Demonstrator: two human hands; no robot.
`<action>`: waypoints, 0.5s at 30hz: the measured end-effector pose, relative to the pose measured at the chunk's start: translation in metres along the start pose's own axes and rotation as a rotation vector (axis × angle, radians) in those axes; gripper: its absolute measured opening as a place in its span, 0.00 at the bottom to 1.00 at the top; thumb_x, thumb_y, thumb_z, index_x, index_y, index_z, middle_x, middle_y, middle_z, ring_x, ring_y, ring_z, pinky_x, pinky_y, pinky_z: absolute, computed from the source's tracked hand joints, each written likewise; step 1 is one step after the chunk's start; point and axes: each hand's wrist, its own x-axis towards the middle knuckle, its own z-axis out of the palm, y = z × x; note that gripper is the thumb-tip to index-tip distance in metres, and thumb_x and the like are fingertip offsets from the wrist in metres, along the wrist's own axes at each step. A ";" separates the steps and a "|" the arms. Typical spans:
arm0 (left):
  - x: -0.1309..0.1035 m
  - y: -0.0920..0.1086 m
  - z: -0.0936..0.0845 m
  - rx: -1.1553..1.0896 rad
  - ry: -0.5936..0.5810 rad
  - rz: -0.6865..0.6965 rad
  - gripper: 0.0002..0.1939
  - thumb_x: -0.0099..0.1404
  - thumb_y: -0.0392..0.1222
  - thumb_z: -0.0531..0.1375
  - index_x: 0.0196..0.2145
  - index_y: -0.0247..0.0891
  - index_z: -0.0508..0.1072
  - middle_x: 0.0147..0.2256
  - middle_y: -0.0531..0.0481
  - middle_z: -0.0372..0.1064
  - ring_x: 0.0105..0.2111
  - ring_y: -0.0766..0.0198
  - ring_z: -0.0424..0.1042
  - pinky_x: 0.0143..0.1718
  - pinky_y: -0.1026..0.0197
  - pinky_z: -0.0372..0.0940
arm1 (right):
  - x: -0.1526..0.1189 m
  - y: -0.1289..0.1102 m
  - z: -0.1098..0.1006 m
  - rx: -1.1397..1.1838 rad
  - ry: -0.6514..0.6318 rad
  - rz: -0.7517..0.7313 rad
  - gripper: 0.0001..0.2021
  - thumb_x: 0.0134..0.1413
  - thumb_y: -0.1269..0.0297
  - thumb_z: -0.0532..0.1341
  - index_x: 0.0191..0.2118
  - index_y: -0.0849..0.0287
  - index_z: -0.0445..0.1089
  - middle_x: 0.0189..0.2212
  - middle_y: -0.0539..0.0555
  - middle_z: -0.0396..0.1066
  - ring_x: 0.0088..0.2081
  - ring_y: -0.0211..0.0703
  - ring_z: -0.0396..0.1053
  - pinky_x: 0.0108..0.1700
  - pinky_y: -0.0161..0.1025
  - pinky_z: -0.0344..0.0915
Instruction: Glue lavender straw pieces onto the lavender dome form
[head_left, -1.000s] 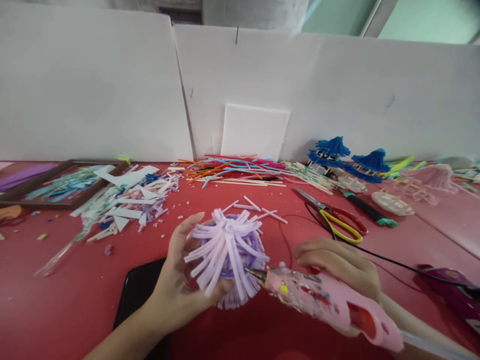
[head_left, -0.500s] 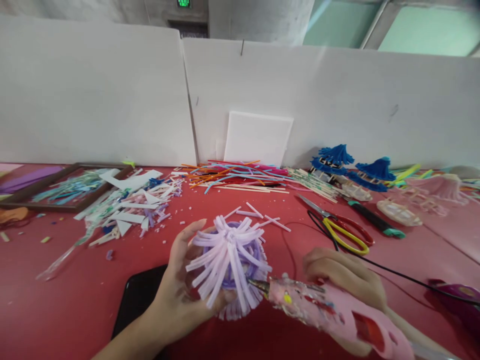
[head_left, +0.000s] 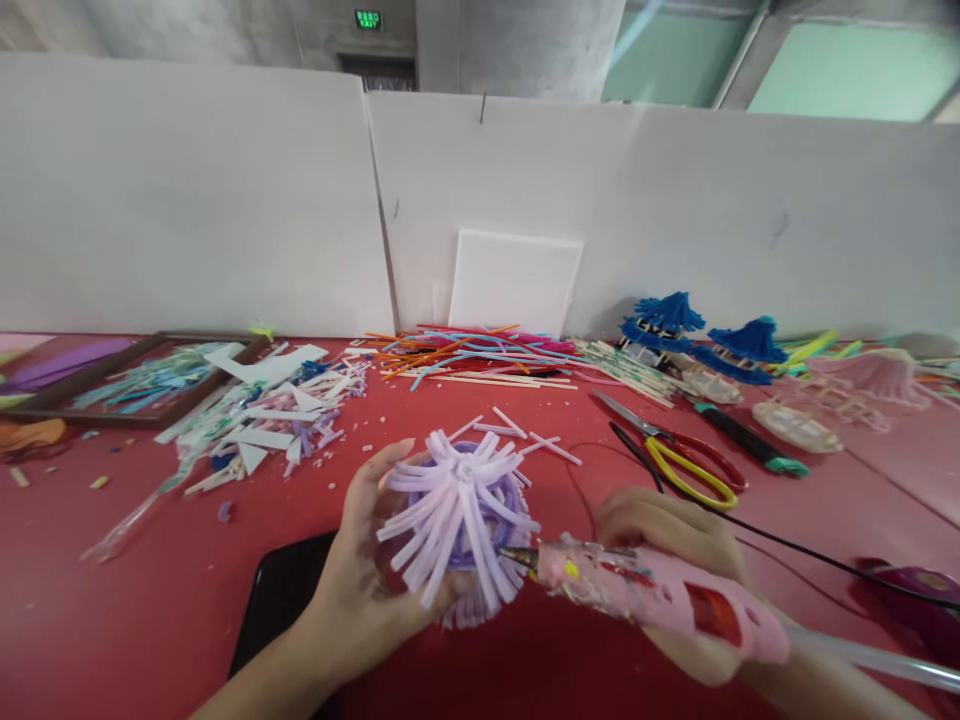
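My left hand (head_left: pixel 375 570) is closed round a small lilac craft model (head_left: pixel 469 500), whose roof of pale pipe-cleaner strips fans out from a centre point. Darker purple rings show under the strips. My right hand (head_left: pixel 667 550) grips a pink hot glue gun (head_left: pixel 637 590), crusted with dried glue. Its dark metal nozzle touches or nearly touches the model's right side, among the strips; exact contact is hard to see. A clear glue stick (head_left: pixel 877 655) sticks out of the gun's back end. Several short lilac strips (head_left: pixel 517 435) lie just behind the model.
Scissors with red and yellow handles (head_left: pixel 690 470), a black-and-green tool (head_left: pixel 750 440) and a black cable (head_left: pixel 787 545) lie at right. Blue roofed models (head_left: pixel 667 320) stand behind. Scraps (head_left: pixel 277 410) and a brown frame (head_left: pixel 150 415) are left; a black phone-like slab (head_left: pixel 281 590) lies beside my left forearm.
The glue gun's back end has swung up a little, so the gun lies flatter and more of the glue stick shows. The model has tilted slightly in my left hand.
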 end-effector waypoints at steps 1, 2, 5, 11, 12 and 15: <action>0.000 0.000 0.000 0.002 0.009 0.007 0.47 0.49 0.39 0.74 0.62 0.52 0.57 0.43 0.49 0.69 0.28 0.65 0.73 0.25 0.68 0.70 | 0.001 0.000 0.001 0.005 0.002 0.006 0.03 0.52 0.65 0.54 0.33 0.56 0.63 0.24 0.52 0.66 0.24 0.39 0.65 0.25 0.36 0.63; 0.000 0.001 0.000 0.004 0.017 0.015 0.47 0.48 0.39 0.74 0.61 0.52 0.57 0.42 0.50 0.69 0.28 0.66 0.73 0.25 0.68 0.69 | 0.002 -0.001 0.001 0.003 0.003 0.019 0.03 0.51 0.65 0.54 0.32 0.56 0.63 0.24 0.51 0.65 0.24 0.39 0.64 0.24 0.36 0.62; 0.001 0.009 0.005 0.003 0.091 -0.006 0.48 0.49 0.39 0.74 0.62 0.52 0.55 0.39 0.52 0.69 0.27 0.66 0.73 0.27 0.67 0.71 | 0.003 0.001 0.002 -0.023 -0.013 0.058 0.02 0.50 0.66 0.54 0.29 0.55 0.63 0.23 0.51 0.65 0.22 0.38 0.63 0.22 0.35 0.59; 0.004 0.028 0.017 -0.075 0.219 -0.217 0.48 0.50 0.45 0.73 0.62 0.49 0.51 0.41 0.52 0.70 0.35 0.60 0.78 0.38 0.61 0.74 | 0.003 0.026 -0.021 -0.201 -0.061 0.169 0.09 0.51 0.66 0.57 0.40 0.55 0.67 0.26 0.49 0.72 0.23 0.37 0.68 0.27 0.34 0.62; 0.004 0.029 0.019 -0.095 0.204 -0.235 0.48 0.50 0.46 0.73 0.61 0.49 0.51 0.42 0.51 0.70 0.38 0.59 0.78 0.41 0.60 0.74 | 0.002 0.033 -0.027 -0.262 -0.105 0.261 0.12 0.52 0.65 0.56 0.44 0.55 0.68 0.29 0.50 0.75 0.25 0.39 0.71 0.29 0.35 0.64; 0.002 0.026 0.021 -0.123 0.117 -0.226 0.49 0.50 0.47 0.73 0.62 0.50 0.51 0.45 0.48 0.70 0.41 0.55 0.78 0.43 0.55 0.74 | 0.000 0.056 -0.040 -0.488 -0.317 0.546 0.18 0.54 0.65 0.54 0.51 0.57 0.67 0.43 0.58 0.77 0.40 0.49 0.75 0.40 0.40 0.66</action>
